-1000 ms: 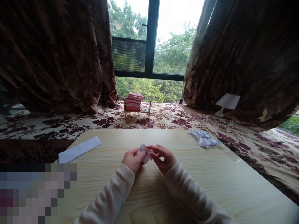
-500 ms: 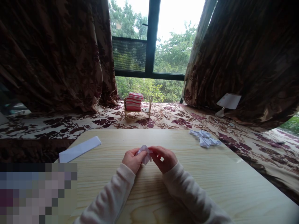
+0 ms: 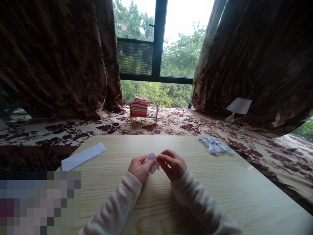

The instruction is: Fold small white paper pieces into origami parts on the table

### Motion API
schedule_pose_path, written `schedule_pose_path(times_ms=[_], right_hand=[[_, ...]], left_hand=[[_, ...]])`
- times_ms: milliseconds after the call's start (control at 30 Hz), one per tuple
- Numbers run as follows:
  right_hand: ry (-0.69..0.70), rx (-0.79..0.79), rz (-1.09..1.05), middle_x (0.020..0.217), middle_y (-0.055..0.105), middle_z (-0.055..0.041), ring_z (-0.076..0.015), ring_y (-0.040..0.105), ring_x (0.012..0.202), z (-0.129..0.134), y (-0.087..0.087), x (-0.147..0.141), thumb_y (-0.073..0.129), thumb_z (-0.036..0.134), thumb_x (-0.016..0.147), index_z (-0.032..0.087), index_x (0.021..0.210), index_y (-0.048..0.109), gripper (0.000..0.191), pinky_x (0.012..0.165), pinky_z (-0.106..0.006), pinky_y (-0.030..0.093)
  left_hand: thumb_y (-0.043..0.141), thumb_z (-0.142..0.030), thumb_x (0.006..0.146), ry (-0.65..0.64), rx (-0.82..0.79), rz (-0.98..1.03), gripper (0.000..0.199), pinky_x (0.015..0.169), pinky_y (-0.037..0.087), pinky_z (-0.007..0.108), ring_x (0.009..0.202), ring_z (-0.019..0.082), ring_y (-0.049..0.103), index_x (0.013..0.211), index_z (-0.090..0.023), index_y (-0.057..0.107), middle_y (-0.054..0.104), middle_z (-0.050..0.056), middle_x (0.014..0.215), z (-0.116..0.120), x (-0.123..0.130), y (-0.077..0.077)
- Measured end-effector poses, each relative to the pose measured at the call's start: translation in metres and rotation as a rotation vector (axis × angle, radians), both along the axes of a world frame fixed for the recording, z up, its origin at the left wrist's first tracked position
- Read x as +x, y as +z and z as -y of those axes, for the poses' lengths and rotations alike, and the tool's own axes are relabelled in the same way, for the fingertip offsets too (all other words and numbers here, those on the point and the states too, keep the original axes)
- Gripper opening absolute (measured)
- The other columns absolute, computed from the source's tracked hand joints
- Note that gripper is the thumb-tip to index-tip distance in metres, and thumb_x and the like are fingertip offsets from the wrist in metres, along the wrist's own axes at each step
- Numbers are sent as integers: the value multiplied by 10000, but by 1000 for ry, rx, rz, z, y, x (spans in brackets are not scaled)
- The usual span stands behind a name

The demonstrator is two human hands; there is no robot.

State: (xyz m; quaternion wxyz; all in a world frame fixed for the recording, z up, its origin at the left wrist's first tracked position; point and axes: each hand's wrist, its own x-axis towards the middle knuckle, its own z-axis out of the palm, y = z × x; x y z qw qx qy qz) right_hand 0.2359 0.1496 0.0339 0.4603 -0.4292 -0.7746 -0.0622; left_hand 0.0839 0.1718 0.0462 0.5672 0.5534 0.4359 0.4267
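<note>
A small folded white paper is held between both hands above the middle of the wooden table. My left hand is closed on its left side, with the thumb across the front of the paper. The fingers of my right hand are pinched together at the paper's upper right edge. Part of the paper is hidden behind the left thumb and fingertips.
A long folded white strip lies at the table's left edge, and several folded white papers at the back right. Beyond stand a small rack with striped red cloths and a white lamp.
My right hand's fingers have drawn together, and the gap between them has closed. The paper has turned slightly in my left hand, which stays nearly in place.
</note>
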Motion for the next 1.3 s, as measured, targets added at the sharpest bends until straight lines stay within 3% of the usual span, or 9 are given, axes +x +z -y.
schedule_pose_path(times_ms=[267,900,1300], right_hand=[[8,-41,-33,731,570,-41,-138,523,667,0,0,-1,462,234,827,206,814,618,159,571,-232,428],[-31,-157,-126,619,531,0,-100,464,506,2,-2,-5,482,231,775,190,706,543,101,495,-214,397],[-41,-365,-302,524,550,9,-88,457,435,0,-8,-6,531,236,719,177,637,562,106,405,-188,383]], left_hand=[[566,-293,654,-20,96,-56,218,509,376,216,533,120,499,629,-100,666,596,19,551,4,0,6],[532,-249,665,-43,202,-125,183,487,330,209,507,94,416,586,-113,627,492,-14,528,8,2,8],[546,-282,651,-70,228,-148,244,449,274,203,484,82,357,452,-144,520,404,-33,492,9,3,7]])
